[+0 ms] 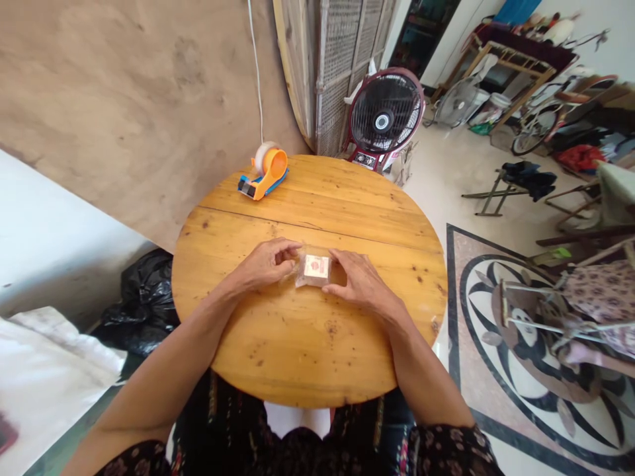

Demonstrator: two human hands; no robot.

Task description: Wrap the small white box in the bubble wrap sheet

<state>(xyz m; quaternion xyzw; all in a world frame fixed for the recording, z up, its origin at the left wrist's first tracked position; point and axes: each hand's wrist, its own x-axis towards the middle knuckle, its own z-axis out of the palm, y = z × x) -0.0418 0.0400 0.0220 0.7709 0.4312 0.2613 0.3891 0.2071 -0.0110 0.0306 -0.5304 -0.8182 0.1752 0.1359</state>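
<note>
A small rectangular packet point(317, 266) in clear wrapping lies on the round wooden table point(307, 360). It has a pale label with red print on top and a brownish side. My left hand point(272, 263) is at its left end, thumb and forefinger curled against the loose clear film there. At the right end, my right hand point(358, 279) has its fingertips on the far corner and its thumb on the near corner. Both hands rest low, close to the tabletop. The contents of the packet cannot be made out.
An orange and blue tape dispenser point(270, 173) with a roll of tape stands at the table's back left. Behind the table is a dark red fan point(384, 119). Black plastic bags point(143, 297) lie at the left. A folding stool point(508, 188) stands to the right.
</note>
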